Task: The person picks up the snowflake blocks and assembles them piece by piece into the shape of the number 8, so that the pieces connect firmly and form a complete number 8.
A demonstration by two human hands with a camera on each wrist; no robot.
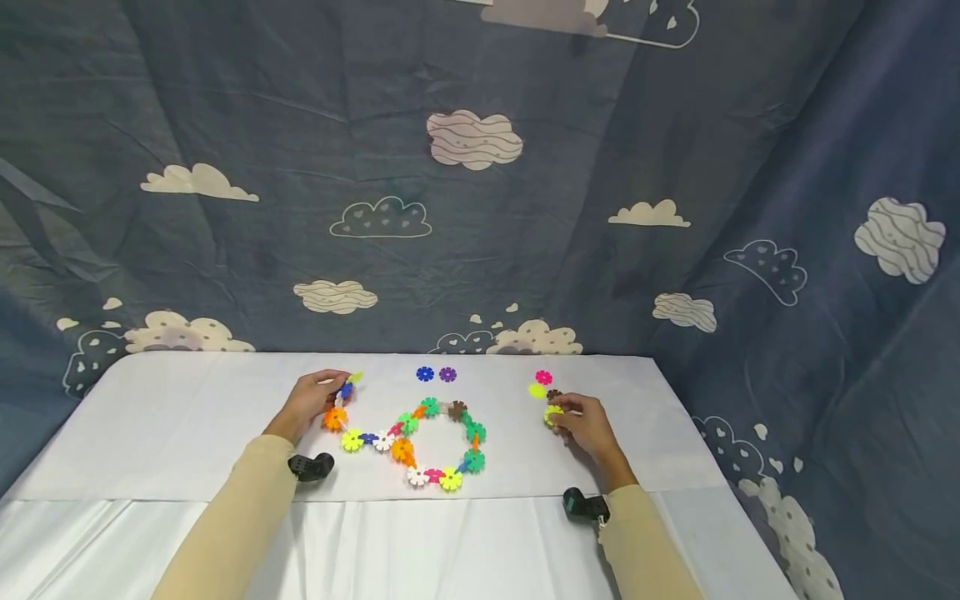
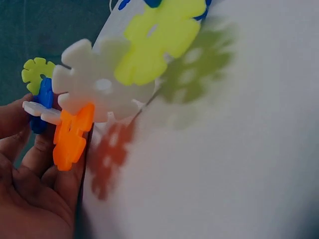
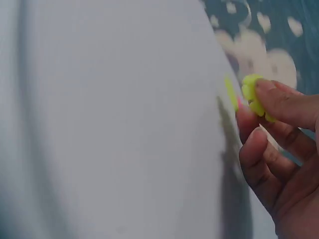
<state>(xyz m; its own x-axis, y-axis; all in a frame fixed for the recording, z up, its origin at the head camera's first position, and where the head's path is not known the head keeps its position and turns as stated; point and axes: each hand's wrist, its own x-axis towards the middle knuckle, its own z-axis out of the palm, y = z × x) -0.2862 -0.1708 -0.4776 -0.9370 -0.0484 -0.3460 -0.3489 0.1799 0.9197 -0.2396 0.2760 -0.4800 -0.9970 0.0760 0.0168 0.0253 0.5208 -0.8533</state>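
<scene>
A chain of interlocking flower-shaped discs lies on the white table, with one part closed into a ring. From the ring's left side a tail runs through a yellow disc and an orange disc up to my left hand. That hand pinches the tail near its blue disc and small white disc; a yellow-green disc tips the end. Away to the right, my right hand pinches a yellow flower disc between thumb and fingertips.
Loose discs lie at the back: a blue one beside a purple one. Near the right hand are a pink disc, a yellow disc and a brown disc. A dark cloud-print curtain hangs behind the table.
</scene>
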